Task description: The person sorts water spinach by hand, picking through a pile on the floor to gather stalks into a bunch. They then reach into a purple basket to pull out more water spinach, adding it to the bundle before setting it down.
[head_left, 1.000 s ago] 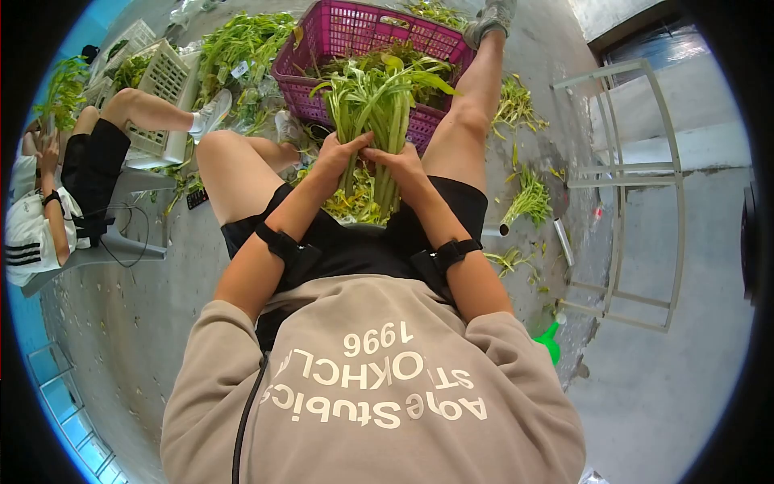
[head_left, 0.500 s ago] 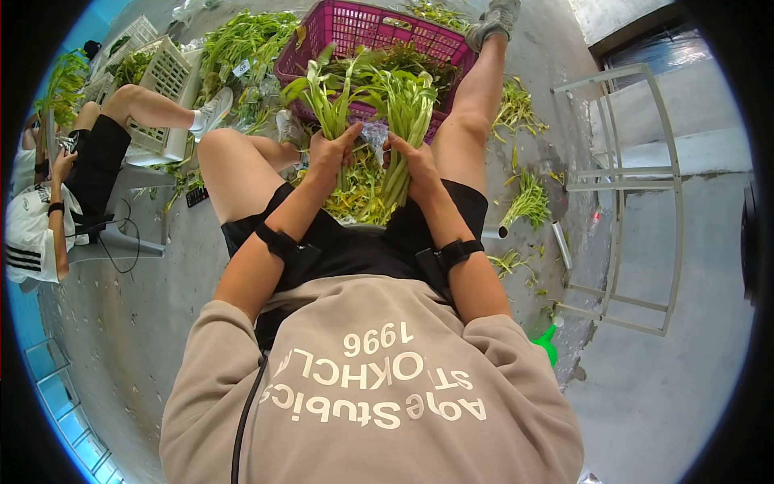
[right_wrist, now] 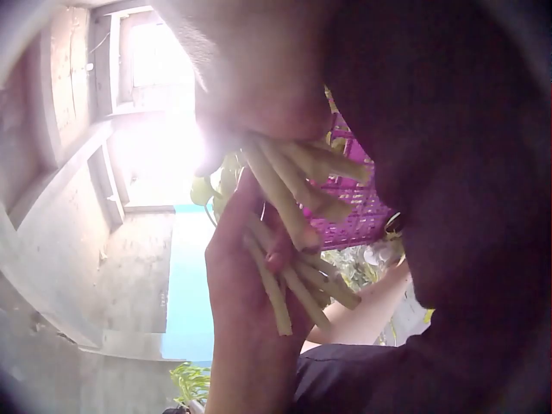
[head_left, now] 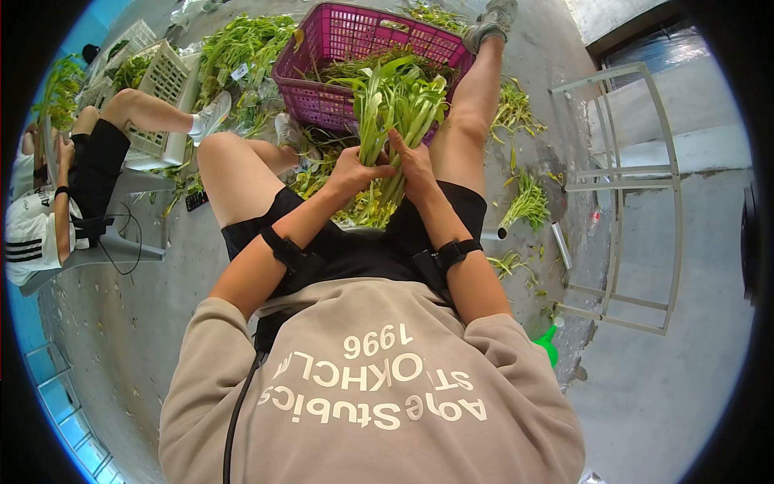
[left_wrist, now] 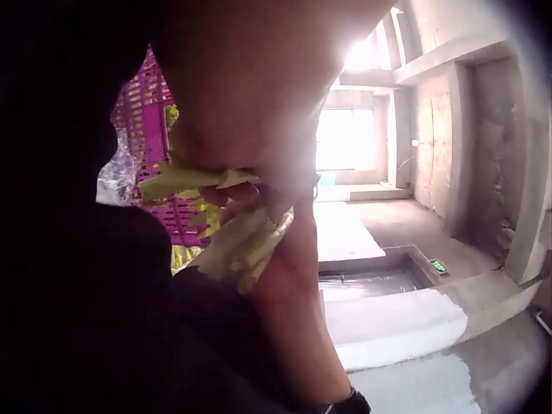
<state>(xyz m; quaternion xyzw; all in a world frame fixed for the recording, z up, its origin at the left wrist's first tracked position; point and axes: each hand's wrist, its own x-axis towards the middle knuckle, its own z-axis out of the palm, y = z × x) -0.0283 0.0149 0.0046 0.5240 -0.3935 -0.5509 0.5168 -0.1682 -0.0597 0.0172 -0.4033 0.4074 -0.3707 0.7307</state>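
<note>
In the head view a bunch of long-stemmed leafy greens (head_left: pixel 397 101) stands between my hands, leaves pointing toward the crate. My right hand (head_left: pixel 417 169) grips the stems from the right, thumb along them. My left hand (head_left: pixel 352 176) is close beside it and holds stems from the left. Pale cut stem ends (right_wrist: pixel 297 280) poke out in two clusters in the right wrist view, one at each hand. A magenta plastic crate (head_left: pixel 318 105) lies just beyond, with more greens inside. In the left wrist view, stem ends (left_wrist: pixel 246 246) show between the hands, partly hidden.
Yellowed leaves and trimmings (head_left: pixel 363 208) lie between my legs. Piles of greens (head_left: pixel 242 48) and a pale crate (head_left: pixel 165 77) are at the left, near another seated person (head_left: pixel 40 230). A metal frame (head_left: pixel 677 202) and loose greens (head_left: pixel 528 198) are at the right.
The single bunch was parted into two, one in each hand, and the hands moved apart. Now they are back together, with the greens gathered toward the right hand.
</note>
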